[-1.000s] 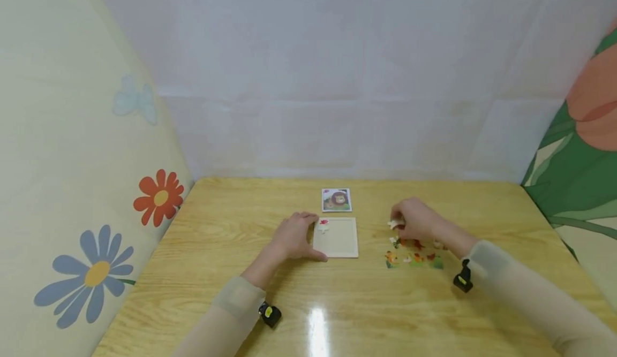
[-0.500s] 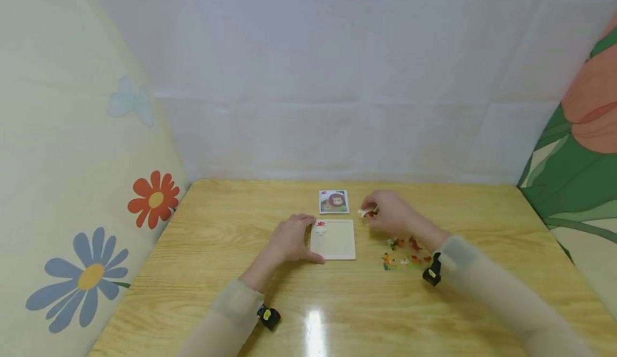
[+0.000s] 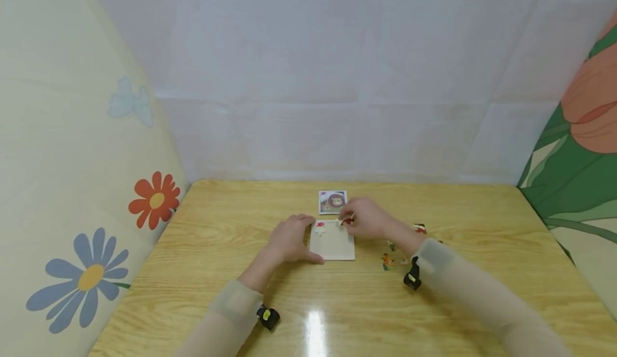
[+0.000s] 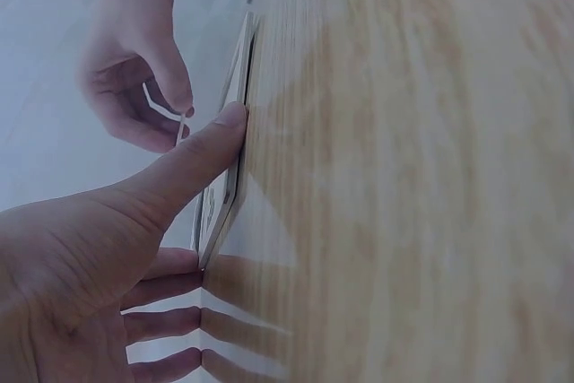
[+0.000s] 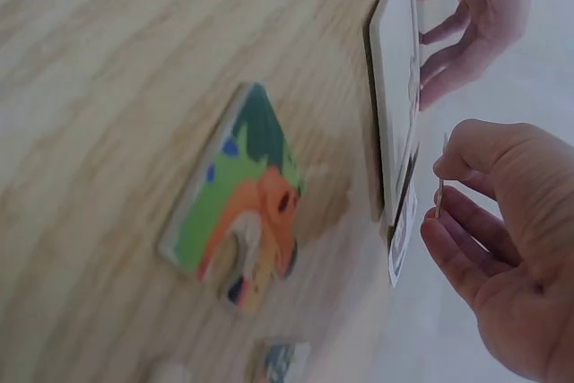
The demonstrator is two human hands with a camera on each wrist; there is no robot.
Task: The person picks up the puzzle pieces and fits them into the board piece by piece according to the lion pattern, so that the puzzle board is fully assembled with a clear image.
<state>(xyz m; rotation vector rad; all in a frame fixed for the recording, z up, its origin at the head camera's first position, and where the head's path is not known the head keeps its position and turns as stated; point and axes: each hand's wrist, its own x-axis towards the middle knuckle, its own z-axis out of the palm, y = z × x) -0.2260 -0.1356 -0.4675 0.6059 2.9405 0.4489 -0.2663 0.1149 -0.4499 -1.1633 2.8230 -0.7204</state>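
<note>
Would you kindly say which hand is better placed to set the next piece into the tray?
Probably the right hand: it pinches a puzzle piece near the far right corner of the tray. The left hand rests against the tray's left side, seeming better suited to steadying.

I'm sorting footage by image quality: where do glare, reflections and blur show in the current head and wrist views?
Head: a white glare streak on the table, near the frame's bottom. Left wrist: the left hand reflected in the glossy table, whose grain looks smeared. Right wrist: the nearest puzzle piece slightly soft, two pieces at the bottom edge blurrier.
</note>
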